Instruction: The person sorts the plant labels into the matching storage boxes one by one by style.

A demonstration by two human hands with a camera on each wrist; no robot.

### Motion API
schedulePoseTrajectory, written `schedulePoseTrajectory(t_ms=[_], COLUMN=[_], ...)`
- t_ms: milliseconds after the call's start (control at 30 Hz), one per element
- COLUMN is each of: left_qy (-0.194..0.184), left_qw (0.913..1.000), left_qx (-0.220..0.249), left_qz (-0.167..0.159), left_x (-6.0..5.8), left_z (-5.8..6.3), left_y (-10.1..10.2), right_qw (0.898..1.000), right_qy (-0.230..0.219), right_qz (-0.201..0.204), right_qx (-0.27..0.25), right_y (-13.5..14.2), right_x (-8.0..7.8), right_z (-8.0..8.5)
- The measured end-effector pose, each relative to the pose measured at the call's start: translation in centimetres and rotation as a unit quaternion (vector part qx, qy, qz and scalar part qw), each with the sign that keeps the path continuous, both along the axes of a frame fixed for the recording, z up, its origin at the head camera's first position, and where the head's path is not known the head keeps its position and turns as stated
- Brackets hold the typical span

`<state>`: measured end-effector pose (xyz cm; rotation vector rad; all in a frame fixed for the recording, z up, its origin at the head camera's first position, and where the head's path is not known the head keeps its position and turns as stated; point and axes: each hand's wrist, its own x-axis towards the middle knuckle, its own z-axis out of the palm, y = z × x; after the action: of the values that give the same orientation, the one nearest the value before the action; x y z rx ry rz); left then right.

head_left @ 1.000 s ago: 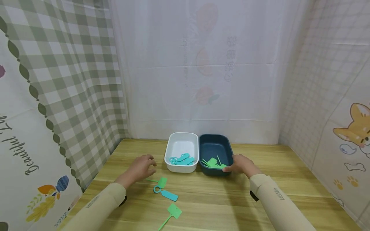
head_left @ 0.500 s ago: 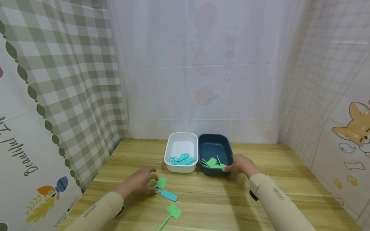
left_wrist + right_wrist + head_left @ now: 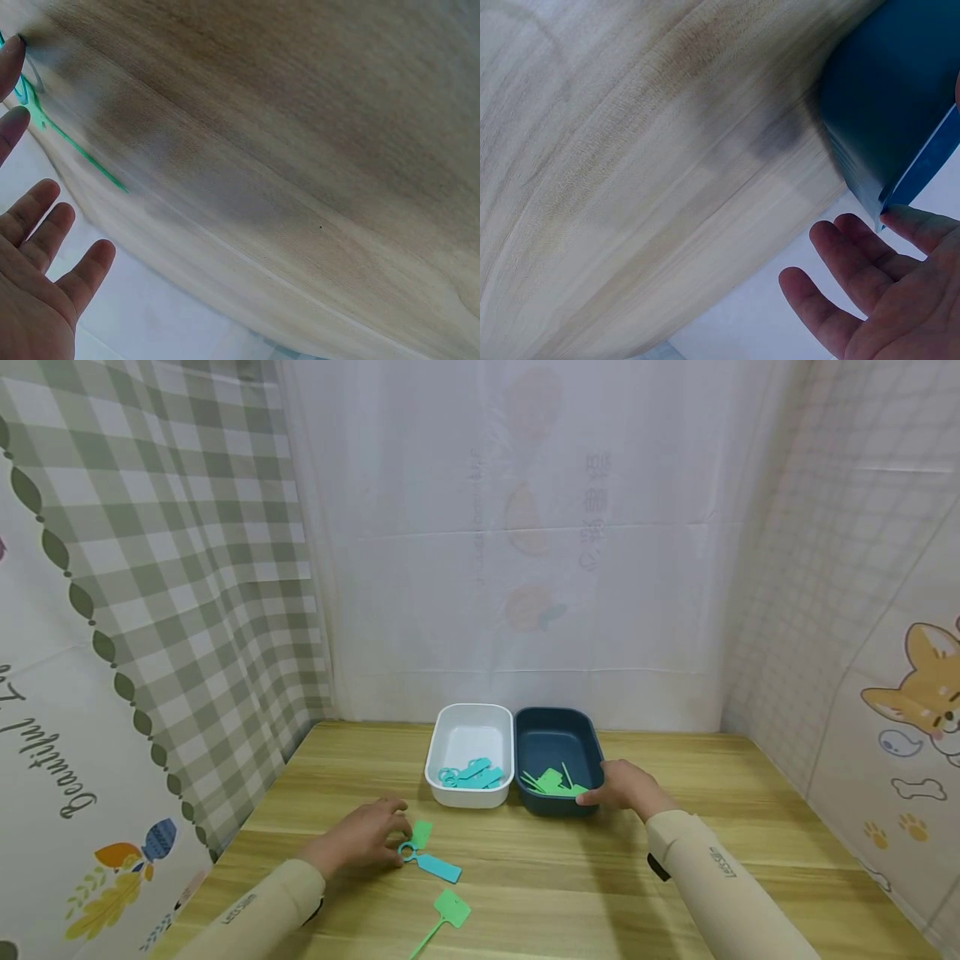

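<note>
My left hand [image 3: 366, 837] is low over the table, thumb and index finger apart. Its fingertips are right at a green plastic tag [image 3: 422, 834] with a thin stem and a blue tag [image 3: 439, 868] with a ring end. In the left wrist view, the green stem [image 3: 86, 156] lies past the fingertips. Another green tag [image 3: 452, 907] lies nearer, stem pointing toward me. My right hand [image 3: 626, 787] grips the near right corner of a dark blue bin [image 3: 558, 739]; in the right wrist view its other fingers [image 3: 847, 259] extend away from the bin.
A white bin [image 3: 471, 731] holding several blue ring tags [image 3: 480, 777] stands left of the dark blue one. Several green tags [image 3: 551, 781] lie inside the dark bin. Curtains [image 3: 525, 568] enclose the wooden table [image 3: 540, 893] at the back and sides.
My left hand has come down and slightly nearer to the green and blue tags, now covering the green stem in the head view. The right hand stays at the dark bin.
</note>
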<state>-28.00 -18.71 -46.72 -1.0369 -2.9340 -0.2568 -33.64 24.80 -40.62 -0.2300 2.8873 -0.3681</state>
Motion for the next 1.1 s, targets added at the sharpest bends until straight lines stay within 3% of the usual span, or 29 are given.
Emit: schedulePoseTrajectory(t_ms=[1100], left_qy=[-0.004], left_qw=[0.9999], left_qx=[-0.010], left_qz=[0.001], left_x=[-0.34], left_z=[-0.66], left_y=[0.11], right_qw=[1.000], right_qy=[0.007], right_qz=[0.007], right_qx=[0.004], right_y=[0.19], right_x=[-0.19], right_z=[-0.10])
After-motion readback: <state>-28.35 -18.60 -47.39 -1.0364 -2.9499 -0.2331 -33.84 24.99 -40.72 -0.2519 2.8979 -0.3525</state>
